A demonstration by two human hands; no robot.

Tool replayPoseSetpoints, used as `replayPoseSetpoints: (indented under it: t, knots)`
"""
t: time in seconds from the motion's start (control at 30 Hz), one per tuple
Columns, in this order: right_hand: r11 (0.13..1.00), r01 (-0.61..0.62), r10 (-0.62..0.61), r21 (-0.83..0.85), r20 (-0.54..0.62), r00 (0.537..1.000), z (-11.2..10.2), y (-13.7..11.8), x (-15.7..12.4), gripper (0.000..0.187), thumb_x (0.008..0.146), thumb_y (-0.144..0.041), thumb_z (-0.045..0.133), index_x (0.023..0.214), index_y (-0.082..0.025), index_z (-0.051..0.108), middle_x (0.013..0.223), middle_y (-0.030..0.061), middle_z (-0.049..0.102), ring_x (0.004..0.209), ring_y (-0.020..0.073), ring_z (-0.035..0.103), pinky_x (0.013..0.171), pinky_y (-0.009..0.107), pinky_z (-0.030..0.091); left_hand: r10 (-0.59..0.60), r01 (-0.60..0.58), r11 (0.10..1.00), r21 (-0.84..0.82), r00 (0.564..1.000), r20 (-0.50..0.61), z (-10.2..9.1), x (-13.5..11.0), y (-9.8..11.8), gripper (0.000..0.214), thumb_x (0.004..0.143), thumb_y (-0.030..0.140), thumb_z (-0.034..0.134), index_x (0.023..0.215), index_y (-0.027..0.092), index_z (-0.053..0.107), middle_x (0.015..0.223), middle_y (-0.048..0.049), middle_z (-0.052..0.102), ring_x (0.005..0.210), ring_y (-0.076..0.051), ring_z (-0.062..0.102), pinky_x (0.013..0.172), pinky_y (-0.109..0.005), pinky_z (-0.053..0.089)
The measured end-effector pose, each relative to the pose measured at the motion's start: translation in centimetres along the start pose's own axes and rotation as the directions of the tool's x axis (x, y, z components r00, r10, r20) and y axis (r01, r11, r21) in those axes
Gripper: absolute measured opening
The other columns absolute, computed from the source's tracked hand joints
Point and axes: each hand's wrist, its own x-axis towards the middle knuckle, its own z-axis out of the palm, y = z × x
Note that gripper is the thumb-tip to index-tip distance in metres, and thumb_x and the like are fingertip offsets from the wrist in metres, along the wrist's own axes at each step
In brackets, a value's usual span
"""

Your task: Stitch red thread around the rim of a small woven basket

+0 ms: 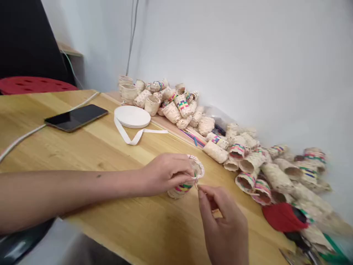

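Observation:
A small woven basket (180, 190) with a band of coloured strips lies tilted over the wooden table, its open mouth facing up and right. My left hand (162, 173) is closed on the basket at its rim, and the fingers cover much of its side. Pink-and-white wrapping runs around the rim. Just below the rim, my right hand (224, 221) pinches with thumb and forefinger at a thin strand (196, 184) that meets the rim's edge. What the strand is made of is too small to tell.
Many similar woven baskets (215, 151) are heaped along the wall. Behind my hands lie a roll of white ribbon (132, 116) with a loose end, a phone (76, 117) and a white cable (24, 137). A red item (284, 217) sits at the right.

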Motion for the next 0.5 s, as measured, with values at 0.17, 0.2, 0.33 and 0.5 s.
replayPoseSetpoints:
  t: [0.17,0.2,0.33,0.5]
  knots:
    - [1.0,-0.006,0.007,0.024,-0.023,1.0,0.1,-0.6,-0.1,0.007,0.089,-0.02,0.056,0.087,-0.02,0.063,0.07,-0.0033,0.059,0.057,0.0079,0.054,0.054,0.016,0.044,0.129,-0.105,0.967,0.233,0.987,-0.091,0.5,-0.5,1.0,0.022,0.095,0.018,0.046,0.083,0.011,0.063,0.083,-0.0069,0.066,0.076,-0.014,0.06,0.069,-0.022,0.046]
    - [0.999,-0.019,0.02,0.033,-0.03,0.999,0.2,-0.7,-0.1,0.007,0.089,-0.021,0.056,0.086,-0.02,0.063,0.069,-0.0035,0.059,0.056,0.0081,0.054,0.054,0.017,0.044,0.144,-0.11,0.957,0.268,0.984,-0.11,0.5,-0.6,1.1,0.023,0.095,0.018,0.045,0.083,0.012,0.063,0.082,-0.007,0.066,0.075,-0.014,0.06,0.068,-0.023,0.046]
    - [0.996,-0.061,0.065,0.07,-0.053,0.996,0.6,-0.8,-0.2,0.008,0.089,-0.022,0.056,0.087,-0.021,0.063,0.067,-0.0039,0.058,0.055,0.0085,0.053,0.052,0.017,0.043,0.167,-0.124,0.954,0.272,0.976,-0.139,0.4,-0.5,1.4,0.021,0.095,0.017,0.046,0.083,0.011,0.062,0.082,-0.0067,0.065,0.074,-0.013,0.06,0.067,-0.022,0.047]
    - [0.99,-0.097,0.102,0.102,-0.046,0.994,0.8,-0.8,-0.4,0.01,0.089,-0.025,0.056,0.085,-0.021,0.064,0.066,-0.0041,0.058,0.053,0.0085,0.052,0.051,0.018,0.042,0.181,-0.139,0.947,0.288,0.975,-0.126,0.4,-0.6,1.5,0.022,0.095,0.017,0.046,0.083,0.012,0.063,0.08,-0.0061,0.066,0.073,-0.013,0.06,0.066,-0.021,0.046]
